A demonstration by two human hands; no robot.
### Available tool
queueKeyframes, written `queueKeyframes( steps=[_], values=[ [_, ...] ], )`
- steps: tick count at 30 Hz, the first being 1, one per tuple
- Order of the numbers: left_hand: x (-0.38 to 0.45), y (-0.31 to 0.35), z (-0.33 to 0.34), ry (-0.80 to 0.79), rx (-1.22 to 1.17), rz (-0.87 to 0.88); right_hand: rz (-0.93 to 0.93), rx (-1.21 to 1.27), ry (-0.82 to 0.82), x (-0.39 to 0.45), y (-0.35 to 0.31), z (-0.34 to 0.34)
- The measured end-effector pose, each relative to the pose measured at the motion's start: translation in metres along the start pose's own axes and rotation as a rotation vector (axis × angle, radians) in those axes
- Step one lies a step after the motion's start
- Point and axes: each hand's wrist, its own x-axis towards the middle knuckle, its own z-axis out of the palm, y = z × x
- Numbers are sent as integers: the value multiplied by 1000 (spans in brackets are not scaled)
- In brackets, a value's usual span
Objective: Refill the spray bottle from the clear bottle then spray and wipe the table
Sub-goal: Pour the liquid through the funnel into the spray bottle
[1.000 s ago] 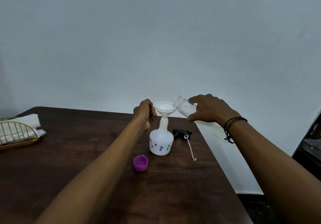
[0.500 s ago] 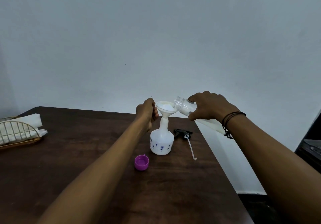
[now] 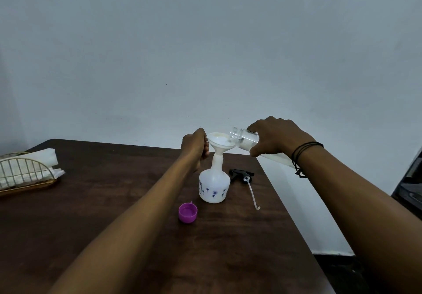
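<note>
A white spray bottle point(image 3: 214, 187) printed with small purple flowers stands upright on the dark wooden table point(image 3: 114, 236), with a white funnel point(image 3: 219, 142) seated in its neck; the funnel rim is gripped at 9 o'clock by the closed left hand point(image 3: 194, 144). The clear bottle point(image 3: 245, 139) is clasped by the right hand point(image 3: 275, 136) and tilted, its open mouth over the funnel at 3 o'clock. A purple cap point(image 3: 187, 212) lies at 7 o'clock of the spray bottle, the black trigger head point(image 3: 242, 175) at 3 o'clock, and a wire napkin holder point(image 3: 22, 175) far off at 9 o'clock.
</note>
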Motion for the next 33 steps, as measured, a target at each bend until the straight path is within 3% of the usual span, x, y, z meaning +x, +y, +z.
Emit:
queueKeyframes(
  steps=[33],
  values=[
    [-1, -1, -1, -2, 7, 15, -54, -122, 8, 5, -6, -8]
  ],
)
